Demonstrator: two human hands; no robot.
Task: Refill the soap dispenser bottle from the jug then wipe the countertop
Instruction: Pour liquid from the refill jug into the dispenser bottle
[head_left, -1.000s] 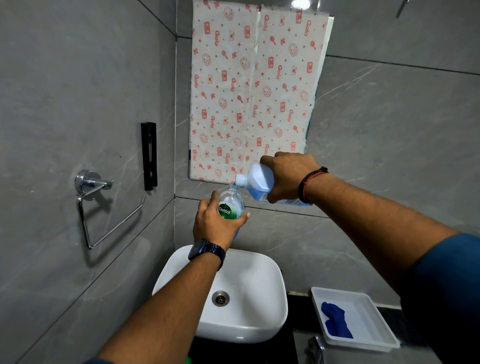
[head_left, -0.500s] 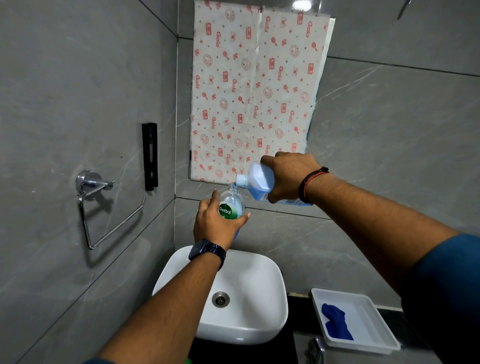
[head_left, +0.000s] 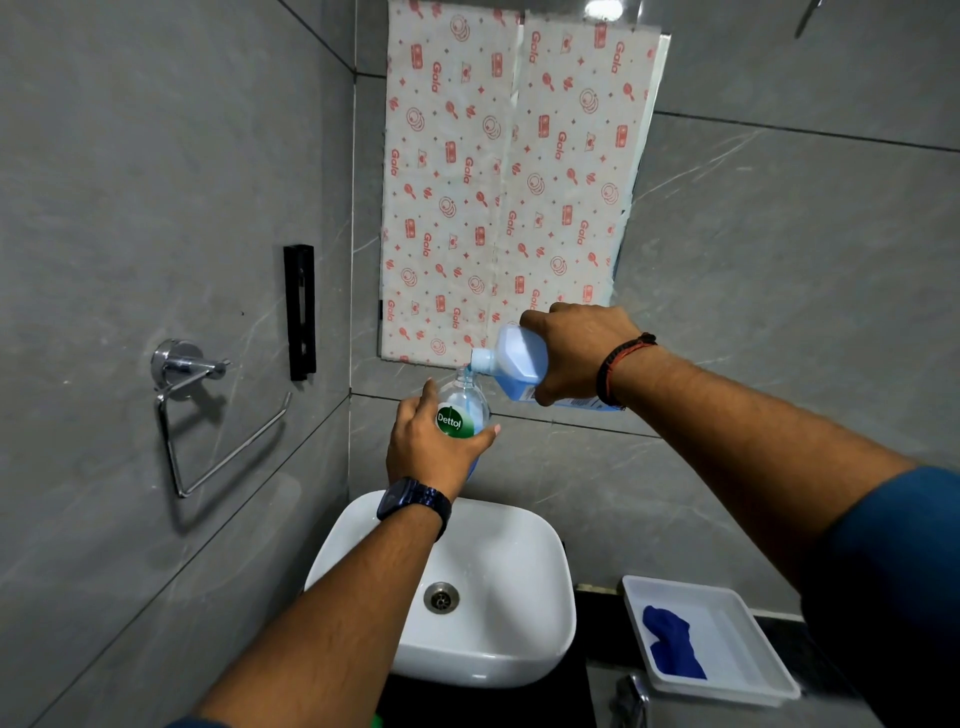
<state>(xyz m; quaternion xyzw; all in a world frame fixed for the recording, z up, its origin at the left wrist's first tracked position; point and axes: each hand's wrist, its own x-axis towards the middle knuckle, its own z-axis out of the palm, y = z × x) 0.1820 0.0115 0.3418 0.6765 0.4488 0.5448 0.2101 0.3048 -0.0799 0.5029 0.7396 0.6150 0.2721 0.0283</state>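
Observation:
My left hand (head_left: 423, 449) grips a clear soap dispenser bottle (head_left: 463, 408) with a green Dettol label, held upright above the white sink (head_left: 519, 613). Its open neck points up. My right hand (head_left: 574, 353) holds a translucent jug (head_left: 517, 358) of blue liquid soap, tipped to the left so its white spout touches the bottle's mouth. Blue liquid shows in the jug's lower side. The bottle's lower part is hidden behind my left hand.
A white tray (head_left: 748, 639) holding a blue cloth (head_left: 670, 644) sits on the dark countertop right of the sink. A chrome tap (head_left: 631, 696) is at the bottom edge. A chrome towel ring (head_left: 208, 415) and a black holder (head_left: 300, 312) hang on the left wall. Patterned paper (head_left: 509, 176) covers the mirror.
Both hands hold nearly the same pose with the jug tipped at the bottle's mouth. The view has shifted very slightly.

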